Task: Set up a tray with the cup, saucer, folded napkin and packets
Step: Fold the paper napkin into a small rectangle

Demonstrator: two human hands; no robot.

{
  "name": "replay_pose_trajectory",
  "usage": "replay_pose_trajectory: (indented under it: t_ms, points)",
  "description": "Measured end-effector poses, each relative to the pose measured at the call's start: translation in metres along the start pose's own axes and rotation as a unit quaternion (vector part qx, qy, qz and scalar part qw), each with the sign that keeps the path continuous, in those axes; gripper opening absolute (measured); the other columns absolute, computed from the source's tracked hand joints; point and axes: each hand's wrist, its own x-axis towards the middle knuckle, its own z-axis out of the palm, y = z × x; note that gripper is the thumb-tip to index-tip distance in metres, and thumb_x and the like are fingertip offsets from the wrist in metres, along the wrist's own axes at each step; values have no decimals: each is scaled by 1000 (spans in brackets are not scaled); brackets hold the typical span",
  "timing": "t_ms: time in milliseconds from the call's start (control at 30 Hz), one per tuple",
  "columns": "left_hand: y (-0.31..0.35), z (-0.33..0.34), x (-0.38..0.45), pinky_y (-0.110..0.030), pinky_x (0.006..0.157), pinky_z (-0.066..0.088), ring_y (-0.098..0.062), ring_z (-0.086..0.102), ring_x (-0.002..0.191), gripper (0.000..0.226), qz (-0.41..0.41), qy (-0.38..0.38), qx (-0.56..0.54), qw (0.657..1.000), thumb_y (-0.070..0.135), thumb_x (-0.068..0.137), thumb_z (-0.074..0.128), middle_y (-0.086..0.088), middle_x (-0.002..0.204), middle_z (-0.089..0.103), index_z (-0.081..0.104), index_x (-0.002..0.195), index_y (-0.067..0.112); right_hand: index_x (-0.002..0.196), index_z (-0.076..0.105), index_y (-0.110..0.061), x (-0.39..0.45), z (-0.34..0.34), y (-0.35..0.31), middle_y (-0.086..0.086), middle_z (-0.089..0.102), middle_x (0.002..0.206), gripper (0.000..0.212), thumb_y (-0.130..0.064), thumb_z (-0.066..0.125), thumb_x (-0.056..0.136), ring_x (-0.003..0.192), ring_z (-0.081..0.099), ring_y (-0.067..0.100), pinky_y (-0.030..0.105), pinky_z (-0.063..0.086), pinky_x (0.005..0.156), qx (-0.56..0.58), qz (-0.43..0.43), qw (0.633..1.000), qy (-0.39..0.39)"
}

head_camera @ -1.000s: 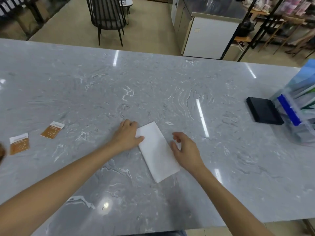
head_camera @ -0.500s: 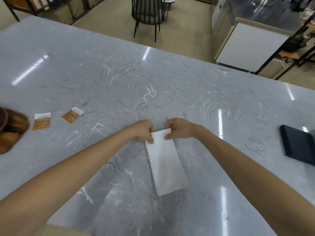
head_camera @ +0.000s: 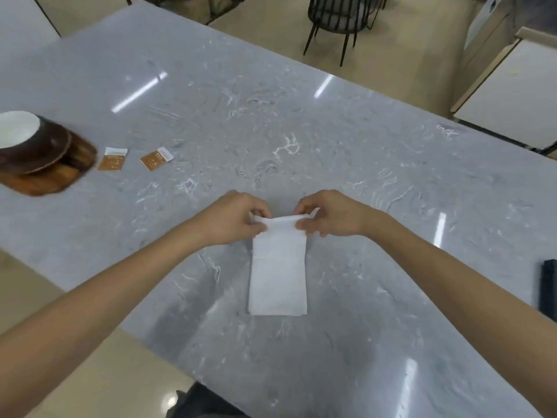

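A white napkin (head_camera: 278, 273) lies as a long folded strip on the grey marble table (head_camera: 301, 140). My left hand (head_camera: 232, 220) pinches its far left corner and my right hand (head_camera: 328, 214) pinches its far right corner, with that far edge lifted off the table. At the far left a wooden tray (head_camera: 51, 179) carries a dark saucer (head_camera: 45, 152) and a cup with a white inside (head_camera: 16, 129). Two orange packets (head_camera: 113, 159) (head_camera: 156, 159) lie on the table just right of the tray.
A dark flat object (head_camera: 550, 289) lies at the table's right edge. Behind the table stand a black chair (head_camera: 334, 16) and a white cabinet (head_camera: 509, 92). The table's near left corner shows, with beige floor beyond it.
Both hands shifted from the napkin's sides to its far corners and raised that edge. The view swung left, which brought the tray with cup and saucer into sight.
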Motion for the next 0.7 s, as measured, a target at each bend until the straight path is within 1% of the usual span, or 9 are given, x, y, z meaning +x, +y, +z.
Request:
replay_pose_trajectory:
  t_ms: [33,100,167,300,433,500,533,633,700]
  points:
    - [3,2,-9,-20,75,52,0,67,70,15,2,16,5,1000,16,86,73,4,92,78,77,100,22,103,74,-13,-10,6,-2,-2,73,103,10,-16,71,94,71,73,13,25,59,62,-2,-12,1000,20]
    - [10,10,-29,-29,79,56,-5,70,73,15,6,41,4,999,16,87,72,5,89,78,77,100,23,104,73,-20,-31,22,-6,-6,74,105,11,-19,72,93,75,73,11,26,58,72,-31,-32,997,67]
    - [15,21,-48,-32,77,58,-4,71,75,16,14,63,-1,998,17,88,72,7,89,78,78,101,25,109,73,-22,-52,42,-5,-6,75,106,17,-22,72,92,83,73,12,29,57,78,-57,-45,990,123]
    - [16,50,-83,-32,77,60,-10,73,80,21,49,130,-21,990,15,88,73,5,97,79,79,107,22,113,72,-23,-86,92,3,-7,74,111,23,-21,73,90,91,70,9,27,57,80,-49,-46,970,235]
    - [9,83,-113,-31,89,59,-15,74,99,25,99,153,-4,983,10,89,72,1,114,77,78,113,15,113,73,-20,-107,145,12,-6,72,116,26,-14,76,87,96,69,9,31,63,72,16,-40,951,307]
    - [4,98,-122,-31,94,57,-16,73,103,26,100,174,0,980,7,87,73,0,116,76,79,112,15,111,73,-17,-113,165,16,-4,71,118,26,-10,76,86,99,70,12,35,64,70,32,-37,943,329]
    - [2,105,-126,-30,95,56,-17,73,104,27,97,179,0,979,5,87,74,0,116,76,79,111,15,110,74,-16,-114,174,18,-3,71,120,25,-9,76,86,102,71,15,37,64,72,27,-35,942,333]
    - [-4,126,-137,-27,97,54,-18,73,104,27,93,184,-7,978,2,86,73,-1,117,76,80,109,13,107,75,-13,-116,194,22,2,69,128,20,-9,76,87,111,68,22,45,61,82,2,-30,943,332]
    - [-8,137,-142,-29,97,54,-19,72,105,26,90,183,-14,979,1,87,71,-1,118,75,80,109,12,109,75,-11,-117,201,23,4,67,132,21,-8,74,89,116,67,24,47,60,89,3,-16,944,330]
